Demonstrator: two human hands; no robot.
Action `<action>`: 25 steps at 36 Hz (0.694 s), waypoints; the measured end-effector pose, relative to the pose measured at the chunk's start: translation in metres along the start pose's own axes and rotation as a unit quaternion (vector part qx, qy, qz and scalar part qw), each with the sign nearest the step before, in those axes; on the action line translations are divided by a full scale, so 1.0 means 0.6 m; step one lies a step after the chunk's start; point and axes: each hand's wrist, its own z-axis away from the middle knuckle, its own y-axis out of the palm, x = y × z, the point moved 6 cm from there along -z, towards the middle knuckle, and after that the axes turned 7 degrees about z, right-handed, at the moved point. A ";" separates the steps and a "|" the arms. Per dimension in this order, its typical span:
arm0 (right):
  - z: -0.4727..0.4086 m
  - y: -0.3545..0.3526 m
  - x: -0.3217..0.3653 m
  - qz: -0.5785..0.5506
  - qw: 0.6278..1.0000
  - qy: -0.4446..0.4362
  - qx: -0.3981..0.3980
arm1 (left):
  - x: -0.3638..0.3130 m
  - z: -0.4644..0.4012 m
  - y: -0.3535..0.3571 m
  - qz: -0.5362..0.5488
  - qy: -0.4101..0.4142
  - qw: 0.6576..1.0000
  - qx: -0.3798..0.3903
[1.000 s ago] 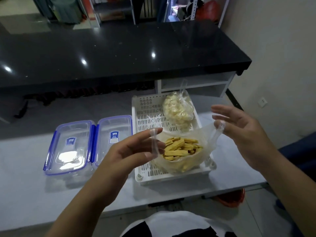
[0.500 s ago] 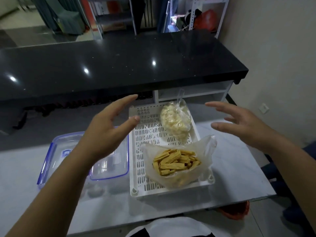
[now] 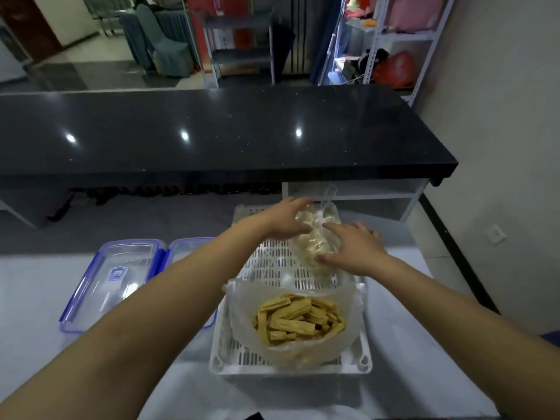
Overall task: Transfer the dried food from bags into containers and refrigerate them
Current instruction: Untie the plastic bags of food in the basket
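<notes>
Both hands have left the open bag of yellow sticks [image 3: 298,321] and reached the knotted bag of pale pieces [image 3: 315,242] at the white basket's [image 3: 230,363] far end. Left hand [image 3: 283,221] and right hand [image 3: 353,248] cup its sides, grip loosely curled. Best lift from underneath, knot upward, toward the clear containers [image 3: 112,277].

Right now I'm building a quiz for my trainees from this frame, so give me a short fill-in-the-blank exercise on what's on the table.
1. Both hands, left and right, are on the tied bag of pale dried food at the ____ end of the white slotted tray.
2. The open bag nearer the person holds ____ sticks.
3. The two clear containers have ____ clips.

Missing words: far; yellow; blue
</notes>
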 end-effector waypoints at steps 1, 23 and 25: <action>-0.003 0.005 0.001 -0.016 1.000 0.001 -0.007 | 0.000 -0.008 0.003 0.002 -0.005 1.000 -0.004; 0.021 0.046 0.073 -0.169 0.943 -0.286 0.013 | 0.100 0.150 0.050 0.309 -0.068 0.928 -0.197; 0.022 0.049 0.084 -0.157 0.938 -0.307 0.035 | 0.108 0.168 0.055 0.294 -0.076 0.930 -0.206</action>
